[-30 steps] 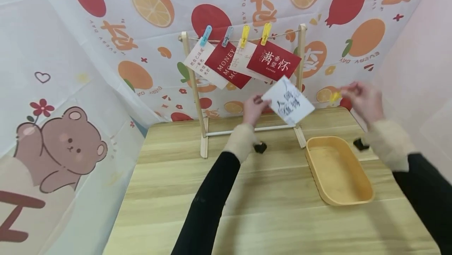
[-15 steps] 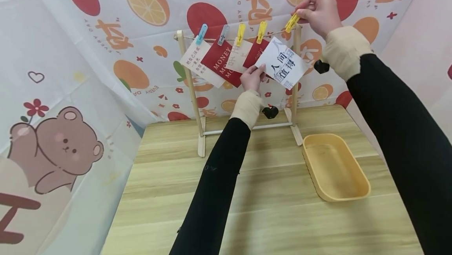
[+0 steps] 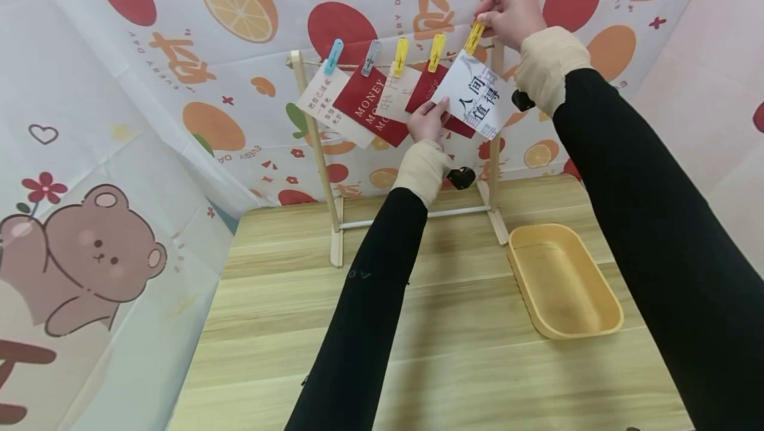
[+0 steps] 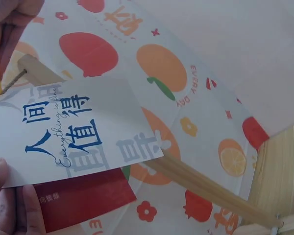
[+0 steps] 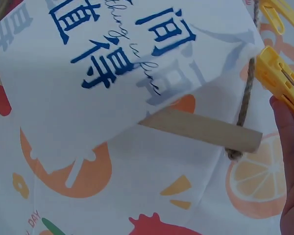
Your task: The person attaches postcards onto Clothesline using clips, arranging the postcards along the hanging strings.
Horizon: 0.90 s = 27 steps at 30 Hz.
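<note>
My left hand [image 3: 427, 122] pinches the lower left edge of a white card [image 3: 475, 96] with blue Chinese writing, thumb in front and fingers behind. The card's top corner meets the rope [image 5: 246, 93] strung across a wooden rack. At that corner my right hand [image 3: 514, 13] pinches a yellow clothespin [image 3: 474, 38], seen close up at the right of the right wrist view. Whether the clothespin's mouth has closed over the card I cannot tell. Behind the white card, a red card [image 4: 88, 198] hangs partly hidden.
Left along the rope, a cream card [image 3: 328, 107], a red MONEY card [image 3: 364, 101] and a paler card [image 3: 396, 91] hang from clothespins. The rack's right post [image 3: 495, 152] stands close by. A yellow tray [image 3: 564, 285] lies on the wooden table [image 3: 286, 345].
From beside the rack, my right hand has risen to the rope with the yellow clothespin. My left hand has lifted the white card up to the rope, where clothespin and card now meet.
</note>
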### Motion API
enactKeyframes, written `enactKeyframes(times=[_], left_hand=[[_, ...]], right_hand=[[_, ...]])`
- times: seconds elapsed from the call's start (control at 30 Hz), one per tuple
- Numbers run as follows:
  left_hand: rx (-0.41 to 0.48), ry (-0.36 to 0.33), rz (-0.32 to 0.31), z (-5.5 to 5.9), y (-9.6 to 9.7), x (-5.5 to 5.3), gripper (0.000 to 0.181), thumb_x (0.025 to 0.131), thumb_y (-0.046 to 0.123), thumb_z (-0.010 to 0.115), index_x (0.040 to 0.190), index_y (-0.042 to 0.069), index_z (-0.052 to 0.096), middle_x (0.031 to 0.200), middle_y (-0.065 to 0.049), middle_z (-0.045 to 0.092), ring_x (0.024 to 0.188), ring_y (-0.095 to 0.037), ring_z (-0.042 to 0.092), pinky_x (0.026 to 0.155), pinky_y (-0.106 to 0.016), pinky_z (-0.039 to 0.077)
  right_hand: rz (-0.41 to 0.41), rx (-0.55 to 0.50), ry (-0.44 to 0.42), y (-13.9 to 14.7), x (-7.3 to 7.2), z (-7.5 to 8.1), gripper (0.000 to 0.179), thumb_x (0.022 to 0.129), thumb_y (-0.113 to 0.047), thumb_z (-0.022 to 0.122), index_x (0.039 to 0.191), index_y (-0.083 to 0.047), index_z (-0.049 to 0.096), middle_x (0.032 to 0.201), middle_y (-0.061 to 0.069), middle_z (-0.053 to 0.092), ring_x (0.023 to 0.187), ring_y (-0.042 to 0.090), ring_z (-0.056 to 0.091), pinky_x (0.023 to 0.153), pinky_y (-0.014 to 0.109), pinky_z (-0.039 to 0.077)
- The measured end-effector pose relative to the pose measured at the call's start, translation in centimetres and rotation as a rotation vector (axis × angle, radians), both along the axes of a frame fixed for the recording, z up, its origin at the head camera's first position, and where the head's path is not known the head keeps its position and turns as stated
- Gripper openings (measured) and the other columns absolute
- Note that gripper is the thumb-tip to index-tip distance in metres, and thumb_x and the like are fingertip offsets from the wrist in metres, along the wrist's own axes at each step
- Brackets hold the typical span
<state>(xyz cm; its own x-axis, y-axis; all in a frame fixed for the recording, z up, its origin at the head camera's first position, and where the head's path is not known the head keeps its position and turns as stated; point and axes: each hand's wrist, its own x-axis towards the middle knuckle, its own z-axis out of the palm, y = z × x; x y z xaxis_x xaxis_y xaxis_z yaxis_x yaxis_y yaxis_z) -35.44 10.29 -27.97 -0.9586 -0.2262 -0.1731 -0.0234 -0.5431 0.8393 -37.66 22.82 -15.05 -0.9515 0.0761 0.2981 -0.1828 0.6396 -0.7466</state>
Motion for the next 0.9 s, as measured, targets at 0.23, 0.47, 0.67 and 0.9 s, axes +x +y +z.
enactKeyframes(times=[0.23, 0.47, 0.67, 0.9], left_hand=[[0.027, -0.055, 0.025, 0.9, 0.3, 0.7, 0.018, 0.080, 0.007, 0.070, 0.098, 0.002, 0.069, 0.083, -0.001, 0.060, 0.078, -0.017, 0.062, 0.075, -0.027, 0.051], [-0.002, -0.117, 0.058, 1.5, 0.2, 0.8, 0.017, 0.080, 0.008, 0.072, 0.096, 0.003, 0.069, 0.079, -0.001, 0.061, 0.074, -0.017, 0.062, 0.074, -0.029, 0.051], [0.016, -0.139, 0.076, 1.2, -0.4, 0.8, 0.020, 0.079, 0.009, 0.072, 0.097, 0.005, 0.064, 0.082, -0.001, 0.061, 0.078, -0.018, 0.063, 0.077, -0.032, 0.050], [-0.324, 0.065, -0.210, -3.3, -4.3, 3.0, 0.018, 0.086, 0.017, 0.066, 0.081, 0.008, 0.052, 0.076, -0.007, 0.059, 0.068, -0.015, 0.058, 0.068, -0.025, 0.050]], right_hand=[[0.015, 0.089, -0.043, -0.8, -0.4, -0.2, 0.013, 0.093, -0.015, 0.051, 0.097, -0.007, 0.061, 0.102, 0.009, 0.059, 0.093, 0.020, 0.059, 0.086, 0.027, 0.046], [0.069, 0.123, -0.093, -0.9, -0.7, -0.1, 0.027, 0.094, -0.014, 0.049, 0.113, 0.003, 0.057, 0.097, 0.005, 0.059, 0.091, 0.018, 0.060, 0.085, 0.029, 0.047], [0.145, 0.106, -0.141, -1.1, -0.3, -0.3, 0.039, 0.098, -0.018, 0.043, 0.130, 0.003, 0.044, 0.114, 0.009, 0.053, 0.103, 0.019, 0.054, 0.091, 0.029, 0.043], [0.040, 0.011, 0.163, -0.8, 3.2, -3.7, 0.032, 0.096, -0.023, 0.048, 0.121, -0.004, 0.049, 0.116, 0.008, 0.053, 0.106, 0.013, 0.049, 0.088, 0.020, 0.038]])
